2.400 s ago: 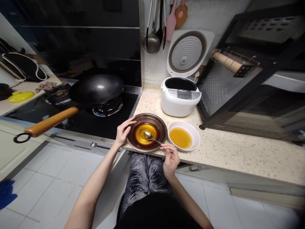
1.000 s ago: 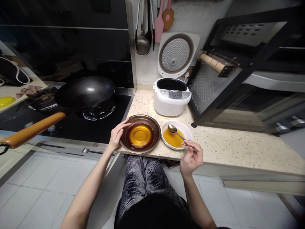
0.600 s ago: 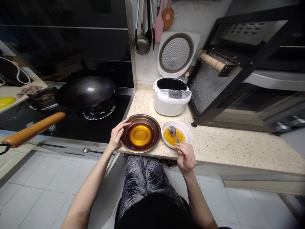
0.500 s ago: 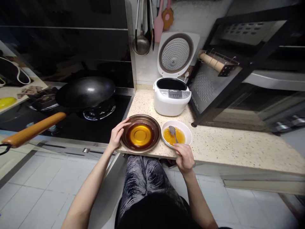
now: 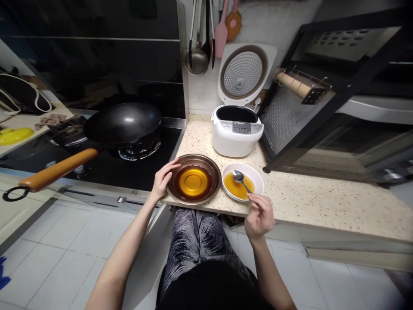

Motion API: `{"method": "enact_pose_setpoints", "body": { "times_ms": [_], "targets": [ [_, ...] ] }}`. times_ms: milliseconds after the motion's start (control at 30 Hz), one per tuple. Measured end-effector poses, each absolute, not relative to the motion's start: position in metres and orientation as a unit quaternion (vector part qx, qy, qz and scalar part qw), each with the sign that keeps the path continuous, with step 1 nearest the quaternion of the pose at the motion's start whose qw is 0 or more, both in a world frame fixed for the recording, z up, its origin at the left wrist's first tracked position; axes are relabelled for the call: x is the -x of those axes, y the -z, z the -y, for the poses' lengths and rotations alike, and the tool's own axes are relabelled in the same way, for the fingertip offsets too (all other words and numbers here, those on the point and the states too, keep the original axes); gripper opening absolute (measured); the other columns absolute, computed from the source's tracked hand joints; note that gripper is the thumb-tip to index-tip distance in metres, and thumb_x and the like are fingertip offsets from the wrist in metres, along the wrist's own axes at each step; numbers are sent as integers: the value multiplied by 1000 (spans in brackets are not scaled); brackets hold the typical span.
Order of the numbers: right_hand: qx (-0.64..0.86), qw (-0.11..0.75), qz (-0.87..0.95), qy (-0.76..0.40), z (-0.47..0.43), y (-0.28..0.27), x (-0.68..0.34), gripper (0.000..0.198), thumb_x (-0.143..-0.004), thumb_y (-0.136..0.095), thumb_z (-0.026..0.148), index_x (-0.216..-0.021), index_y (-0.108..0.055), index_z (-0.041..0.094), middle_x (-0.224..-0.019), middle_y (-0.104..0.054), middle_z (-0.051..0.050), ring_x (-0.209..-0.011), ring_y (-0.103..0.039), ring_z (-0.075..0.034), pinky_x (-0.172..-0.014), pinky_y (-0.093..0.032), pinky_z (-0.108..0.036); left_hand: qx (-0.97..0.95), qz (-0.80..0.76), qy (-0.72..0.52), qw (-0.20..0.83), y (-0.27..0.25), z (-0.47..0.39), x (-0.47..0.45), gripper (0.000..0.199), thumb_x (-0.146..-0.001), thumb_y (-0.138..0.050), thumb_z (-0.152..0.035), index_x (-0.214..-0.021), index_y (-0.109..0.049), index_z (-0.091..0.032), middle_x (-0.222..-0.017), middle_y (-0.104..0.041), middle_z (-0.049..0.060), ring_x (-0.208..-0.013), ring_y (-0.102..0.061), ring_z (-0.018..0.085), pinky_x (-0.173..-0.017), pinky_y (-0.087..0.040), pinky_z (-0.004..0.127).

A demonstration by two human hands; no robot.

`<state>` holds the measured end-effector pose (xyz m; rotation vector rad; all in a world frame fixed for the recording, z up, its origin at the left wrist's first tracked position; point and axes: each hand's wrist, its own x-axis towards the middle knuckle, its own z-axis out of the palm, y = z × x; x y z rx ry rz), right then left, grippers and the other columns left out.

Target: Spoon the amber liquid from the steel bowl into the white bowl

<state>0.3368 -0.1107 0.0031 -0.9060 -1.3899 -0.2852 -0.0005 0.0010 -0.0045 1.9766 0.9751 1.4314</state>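
While right fingers (image 5: 260, 201) pinch — spoon (image 5: 238, 176) slants.

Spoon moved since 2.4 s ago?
Yes, the spoon has moved right: from over the metal dish, left of the rice cooker, to the white bowl, in front of the cooker.

Bare left hand (image 5: 162, 178), fingers extended toward far right, thumb slightly apart; bare left forearm (image 5: 129, 243) slants from near left. Bare right hand (image 5: 260, 215), fingers curled in a pinch; bare right forearm (image 5: 267, 271) slants from near right.
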Motion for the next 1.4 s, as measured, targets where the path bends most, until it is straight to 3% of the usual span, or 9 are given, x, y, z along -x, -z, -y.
{"method": "enact_pose_setpoints", "body": {
  "times_ms": [267, 633, 1400],
  "targets": [
    [399, 743, 533, 71, 115, -10, -302, 13, -103, -56, 23, -101, -69, 23, -87, -73, -4, -81, -73, -22, -74, -59, -41, -730, -354, -528, 252, 5, -2, 1, 44, -103, -50, -49, -128, -75, -22, -154, -61, 13, -143, -58, 36, -123, -41, 58],
    [410, 682, 589, -143, 117, 10, -259, 20, -103, -52, 13, -99, -68, 24, -93, -75, -3, -90, -72, -18, -83, -59, -35, -730, -351, -528, 256, 4, -1, 1, 41, -103, -51, -44, -128, -74, -21, -154, -60, 14, -144, -57, 35, -123, -41, 58],
    [443, 677, 550, -208, 115, 20, -250, 20, -105, -52, 23, -93, -68, 21, -93, -74, -4, -87, -70, -17, -79, -58, -32, -734, -358, -532, 223, 0, 5, -1, 43, -101, -53, -49, -124, -76, -20, -153, -61, 15, -141, -60, 35, -120, -45, 57]
  ]
}}
